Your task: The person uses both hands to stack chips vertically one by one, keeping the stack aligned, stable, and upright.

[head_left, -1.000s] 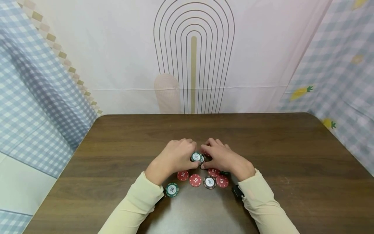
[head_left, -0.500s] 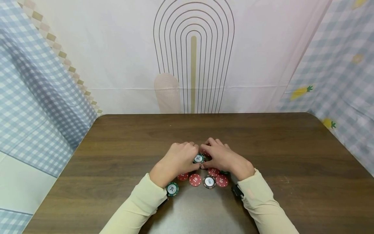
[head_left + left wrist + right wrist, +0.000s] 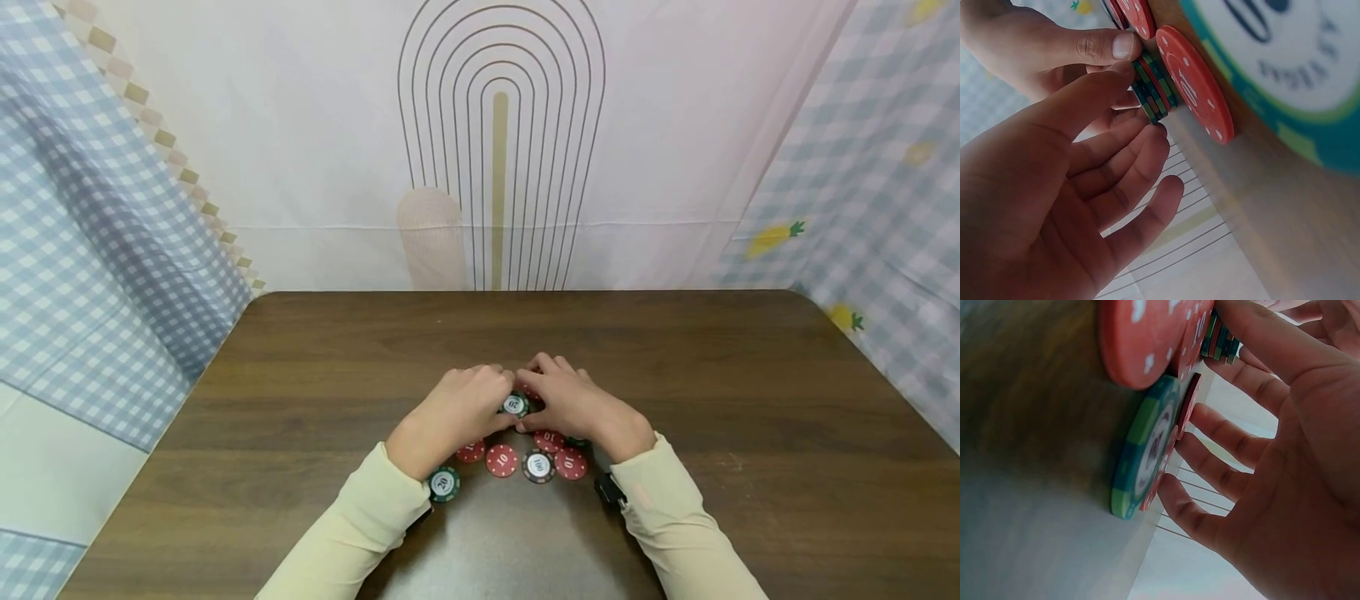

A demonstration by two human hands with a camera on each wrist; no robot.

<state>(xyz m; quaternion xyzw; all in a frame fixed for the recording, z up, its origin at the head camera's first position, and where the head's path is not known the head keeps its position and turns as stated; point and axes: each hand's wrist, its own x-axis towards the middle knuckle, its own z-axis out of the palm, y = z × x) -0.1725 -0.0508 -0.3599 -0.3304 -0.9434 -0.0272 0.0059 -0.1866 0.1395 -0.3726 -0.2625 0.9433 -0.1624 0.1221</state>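
Observation:
A short stack of poker chips (image 3: 1155, 87), mostly green with a red one between, stands on the table between my two hands. Its top is a green 20 chip (image 3: 514, 405). My left hand (image 3: 459, 407) pinches the upper chips between thumb and fingers. My right hand (image 3: 573, 406) holds the same stack from the other side, thumb in front and index finger behind, as the right wrist view shows. Its other fingers spread near loose red chips (image 3: 1190, 403) and a green chip (image 3: 1147, 450). Part of the stack is hidden by my fingers.
Loose chips lie nearer me: a green 20 chip (image 3: 444, 483) by my left wrist, red 10 chips (image 3: 502, 460), and a black 100 chip (image 3: 538, 467) beside another red chip (image 3: 570, 464). The brown wooden table (image 3: 337, 350) ends at a patterned cloth (image 3: 315, 167) behind.
My left hand has moved slightly right, bringing the green 20 chip over the stack, where it now covers the chip below. My right hand has stayed almost in place.

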